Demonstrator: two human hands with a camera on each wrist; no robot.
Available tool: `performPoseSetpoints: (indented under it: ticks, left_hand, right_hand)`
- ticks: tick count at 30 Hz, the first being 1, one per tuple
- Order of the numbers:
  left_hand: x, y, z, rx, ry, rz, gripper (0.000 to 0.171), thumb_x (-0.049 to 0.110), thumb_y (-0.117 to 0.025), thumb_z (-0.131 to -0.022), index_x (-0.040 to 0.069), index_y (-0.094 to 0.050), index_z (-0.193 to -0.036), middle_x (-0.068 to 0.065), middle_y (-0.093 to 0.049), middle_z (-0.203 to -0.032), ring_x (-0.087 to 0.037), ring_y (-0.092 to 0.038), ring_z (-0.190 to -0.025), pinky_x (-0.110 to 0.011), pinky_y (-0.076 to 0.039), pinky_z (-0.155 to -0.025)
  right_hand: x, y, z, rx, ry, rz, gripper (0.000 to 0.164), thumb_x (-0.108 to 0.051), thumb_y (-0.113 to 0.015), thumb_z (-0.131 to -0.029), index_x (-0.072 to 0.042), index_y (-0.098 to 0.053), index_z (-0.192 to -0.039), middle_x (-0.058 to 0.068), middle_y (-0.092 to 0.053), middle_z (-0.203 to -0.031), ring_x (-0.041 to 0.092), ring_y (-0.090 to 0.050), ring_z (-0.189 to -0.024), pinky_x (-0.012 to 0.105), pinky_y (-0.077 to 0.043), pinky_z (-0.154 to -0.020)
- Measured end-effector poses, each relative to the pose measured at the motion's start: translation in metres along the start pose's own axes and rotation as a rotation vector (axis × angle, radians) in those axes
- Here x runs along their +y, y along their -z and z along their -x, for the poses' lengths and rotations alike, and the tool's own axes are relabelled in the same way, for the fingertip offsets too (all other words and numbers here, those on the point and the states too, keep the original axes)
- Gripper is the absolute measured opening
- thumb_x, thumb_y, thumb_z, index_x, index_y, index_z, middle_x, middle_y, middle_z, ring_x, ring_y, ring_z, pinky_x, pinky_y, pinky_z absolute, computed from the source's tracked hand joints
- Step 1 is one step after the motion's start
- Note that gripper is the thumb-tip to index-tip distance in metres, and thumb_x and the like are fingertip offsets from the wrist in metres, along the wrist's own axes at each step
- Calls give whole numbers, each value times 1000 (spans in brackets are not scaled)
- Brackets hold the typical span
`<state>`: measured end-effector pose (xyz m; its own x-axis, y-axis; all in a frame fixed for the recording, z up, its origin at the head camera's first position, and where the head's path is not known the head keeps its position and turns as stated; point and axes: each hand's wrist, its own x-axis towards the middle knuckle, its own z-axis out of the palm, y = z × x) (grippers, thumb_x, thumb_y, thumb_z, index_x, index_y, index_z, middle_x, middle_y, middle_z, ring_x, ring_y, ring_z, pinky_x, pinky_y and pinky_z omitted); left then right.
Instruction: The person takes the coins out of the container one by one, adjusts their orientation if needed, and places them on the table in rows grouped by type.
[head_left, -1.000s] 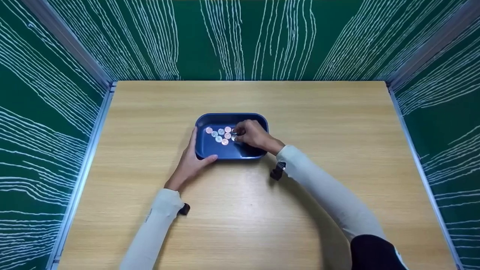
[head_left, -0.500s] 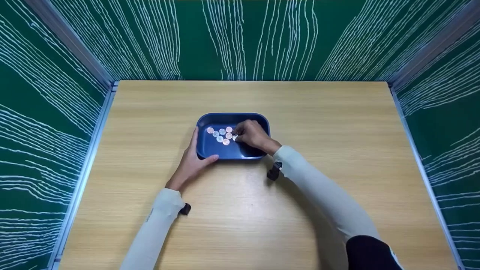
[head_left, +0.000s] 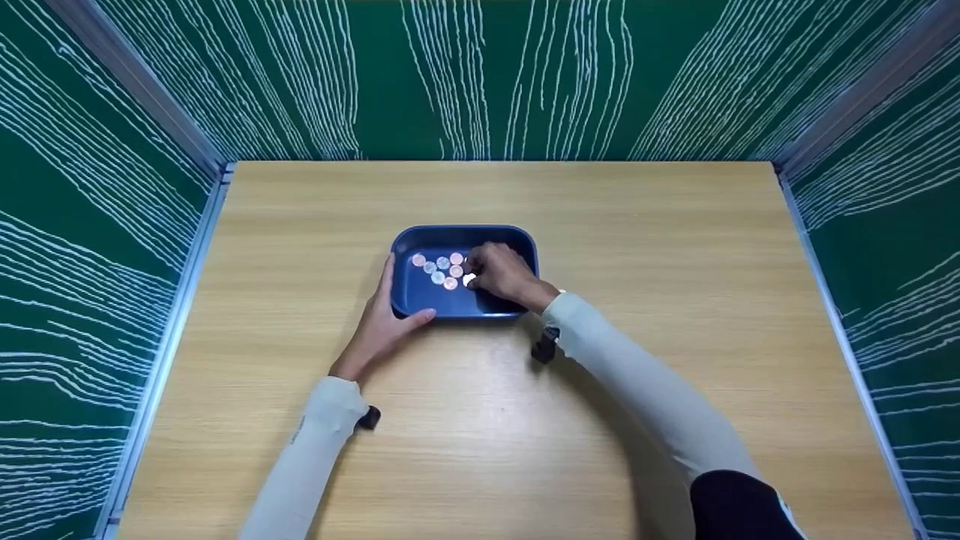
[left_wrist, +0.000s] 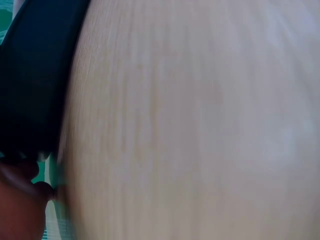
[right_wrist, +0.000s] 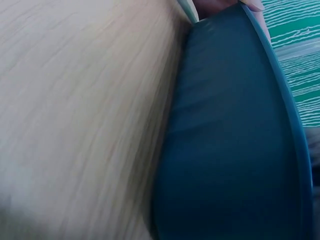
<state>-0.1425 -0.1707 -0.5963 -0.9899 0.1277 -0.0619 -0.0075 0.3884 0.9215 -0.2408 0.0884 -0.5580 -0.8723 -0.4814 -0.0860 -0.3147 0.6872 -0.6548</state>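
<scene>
A dark blue tray (head_left: 442, 303) stands on the table, with several coins (head_left: 439, 278), silver and copper-coloured, lying flat on its floor. My left hand (head_left: 379, 322) holds the tray's near left corner, fingers along the left wall and thumb over the front rim. Inside the tray, my right hand (head_left: 504, 271) has its fingers curled down at the right end of the coin group. A bright coin (head_left: 469, 280) shows between its thumb and fingertips. The hand covers part of the tray's right side. In the right wrist view the tray's front wall (right_wrist: 230, 130) fills the right half.
The light wooden table (head_left: 480, 420) extends around the tray on all sides. Green panels (head_left: 495, 82) with white wavy lines enclose the back, left and right. Each wrist wears a small black camera, such as the right one (head_left: 545, 345).
My right hand has shifted slightly, its wrist drawing a little left. The coin by its thumb now shows brighter. My left hand and the tray have stayed in place.
</scene>
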Motion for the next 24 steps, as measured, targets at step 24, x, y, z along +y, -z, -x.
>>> performPoseSetpoints:
  ticks: [24]
  left_hand:
    - [3,0,1,0,-22,9,121,34,-87,-97,24,1,-179,-13,-11,-185,-39,-25,-166,-56,-23,-134]
  right_hand:
    - [-14,27,29,127,68,-121,6,1,-80,-95,-1,-76,-98,10,-79,-90,17,-71,-81,32,-57,-74]
